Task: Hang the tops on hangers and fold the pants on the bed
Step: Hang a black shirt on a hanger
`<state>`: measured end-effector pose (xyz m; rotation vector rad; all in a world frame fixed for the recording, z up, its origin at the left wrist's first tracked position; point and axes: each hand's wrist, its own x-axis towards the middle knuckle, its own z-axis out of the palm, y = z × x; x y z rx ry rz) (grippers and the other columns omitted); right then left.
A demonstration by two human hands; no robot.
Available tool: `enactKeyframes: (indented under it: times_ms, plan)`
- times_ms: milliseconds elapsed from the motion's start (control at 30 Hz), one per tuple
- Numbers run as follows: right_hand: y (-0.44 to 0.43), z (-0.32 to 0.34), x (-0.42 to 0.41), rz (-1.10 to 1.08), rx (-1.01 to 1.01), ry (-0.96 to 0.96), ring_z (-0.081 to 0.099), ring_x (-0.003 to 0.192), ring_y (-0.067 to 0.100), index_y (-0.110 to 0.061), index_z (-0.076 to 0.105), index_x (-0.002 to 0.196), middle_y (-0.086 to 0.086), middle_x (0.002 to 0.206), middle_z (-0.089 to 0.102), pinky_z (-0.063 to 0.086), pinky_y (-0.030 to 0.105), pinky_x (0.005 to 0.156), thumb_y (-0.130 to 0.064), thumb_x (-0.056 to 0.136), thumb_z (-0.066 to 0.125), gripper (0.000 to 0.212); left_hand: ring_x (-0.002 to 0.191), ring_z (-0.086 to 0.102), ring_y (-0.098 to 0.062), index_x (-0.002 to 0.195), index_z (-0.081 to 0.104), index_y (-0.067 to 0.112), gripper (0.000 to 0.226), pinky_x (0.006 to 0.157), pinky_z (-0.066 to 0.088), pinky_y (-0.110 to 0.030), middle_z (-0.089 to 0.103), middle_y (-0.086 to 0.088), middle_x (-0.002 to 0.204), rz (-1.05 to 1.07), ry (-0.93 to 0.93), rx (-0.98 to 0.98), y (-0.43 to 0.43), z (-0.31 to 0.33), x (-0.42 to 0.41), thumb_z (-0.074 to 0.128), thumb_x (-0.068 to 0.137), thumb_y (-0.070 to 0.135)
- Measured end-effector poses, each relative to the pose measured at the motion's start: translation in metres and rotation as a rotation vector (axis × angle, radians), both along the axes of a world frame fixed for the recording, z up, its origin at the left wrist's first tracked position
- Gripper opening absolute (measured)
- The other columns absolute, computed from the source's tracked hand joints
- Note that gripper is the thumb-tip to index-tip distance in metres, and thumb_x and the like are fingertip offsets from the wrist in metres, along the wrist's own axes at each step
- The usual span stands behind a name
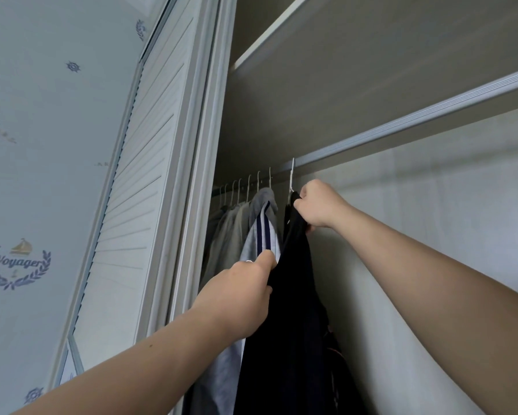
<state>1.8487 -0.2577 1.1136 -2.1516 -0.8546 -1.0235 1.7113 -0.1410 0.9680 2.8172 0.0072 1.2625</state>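
dark top (287, 339): hem cut off at bottom edge | hanger (292, 175): only hook shows

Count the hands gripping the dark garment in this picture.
2. The left hand grips the dark garment lower down; the right hand holds its top, below the hanger hook.

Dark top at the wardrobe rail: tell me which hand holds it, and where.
Both hold the dark top. The right hand grips its upper end just below the white hanger hook; the left hand grips its edge lower down.
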Motion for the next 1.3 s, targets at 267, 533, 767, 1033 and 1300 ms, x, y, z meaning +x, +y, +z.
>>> enactKeyframes:
  times_ms: [267,533,767,1033,1300]
  plan:
    - [0.002,0.0,0.027,0.065,0.003,0.11,0.043,0.049,0.027,-0.015,0.032,0.059,0.008,0.056,0.035,0.03,0.023,0.039,0.007,0.09,0.043,0.04,0.082,0.061,-0.028,0.118,0.044,0.023,0.023,0.074,0.053,-0.046,0.057,-0.003,0.094,-0.006,0.033,-0.057,-0.004,0.006,0.008,0.044,0.098,0.012]
    - [-0.009,-0.032,0.029,0.294,0.088,0.169,0.061,0.12,0.028,-0.013,0.051,0.142,0.006,0.138,0.06,0.05,0.035,0.095,-0.033,0.102,0.054,0.045,0.084,0.062,-0.023,0.12,0.044,0.027,0.026,0.076,0.055,-0.044,0.062,0.002,0.098,0.02,0.01,-0.062,-0.003,-0.002,0.008,0.049,0.096,0.019]
    - [-0.019,-0.117,-0.02,0.294,-0.121,-0.071,0.001,0.154,0.011,-0.044,0.009,0.157,-0.017,0.167,0.009,0.011,0.047,0.124,-0.06,0.1,0.032,0.064,0.099,0.06,-0.017,0.118,0.049,0.028,0.025,0.078,0.052,-0.036,0.056,0.01,0.114,0.043,-0.086,-0.041,0.013,-0.039,-0.04,0.05,0.097,0.041]
    - [0.004,-0.234,-0.125,0.489,-0.39,-0.133,-0.025,0.149,0.002,-0.057,-0.013,0.151,-0.025,0.164,-0.015,-0.008,0.048,0.123,-0.083,0.088,0.006,0.071,0.142,0.036,-0.024,0.139,0.051,0.028,0.063,0.109,0.033,-0.045,0.047,0.006,0.149,0.32,-0.063,0.003,0.044,-0.132,-0.17,0.027,0.093,0.062]
    - [0.056,-0.34,-0.278,0.76,-0.535,0.046,-0.031,0.146,0.002,-0.06,-0.021,0.147,-0.027,0.162,-0.021,-0.012,0.05,0.122,-0.083,0.086,0.008,0.071,0.154,-0.013,-0.015,0.158,0.016,0.042,0.071,0.122,0.005,-0.043,0.001,0.012,0.168,0.609,0.079,-0.191,0.06,-0.256,-0.377,0.025,0.094,0.072]
